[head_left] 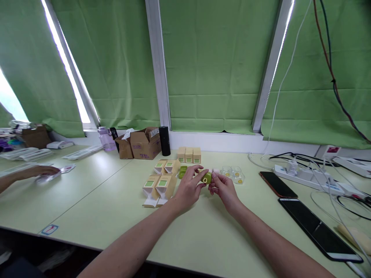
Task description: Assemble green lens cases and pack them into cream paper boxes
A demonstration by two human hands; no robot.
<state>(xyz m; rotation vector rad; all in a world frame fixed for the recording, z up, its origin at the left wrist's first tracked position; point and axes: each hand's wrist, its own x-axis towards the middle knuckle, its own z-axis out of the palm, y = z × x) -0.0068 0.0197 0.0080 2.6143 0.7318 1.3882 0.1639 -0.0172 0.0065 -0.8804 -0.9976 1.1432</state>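
Note:
A small rounded green case (206, 178) with a pale ring mark on its front is held up over the table between my two hands. My left hand (189, 185) pinches its left side and top between thumb and fingers. At its right edge, the closed fingertips of my right hand (224, 189) grip it. Something small and whitish (216, 170) shows just behind the right fingertips; its kind is unclear. Behind my left hand lie more green pieces (182, 172), partly hidden. To the right is a clear plastic tray (238, 175) with round cups holding small yellow bits.
Several open cream boxes (165, 187) with green labels lie left of my hands; closed ones (189, 155) stand behind. Phones (319, 227) and a power strip (308, 177) with cables occupy the right. A cardboard carton (146, 144) stands back left. Another person's hand (46, 170) touches clear packets far left.

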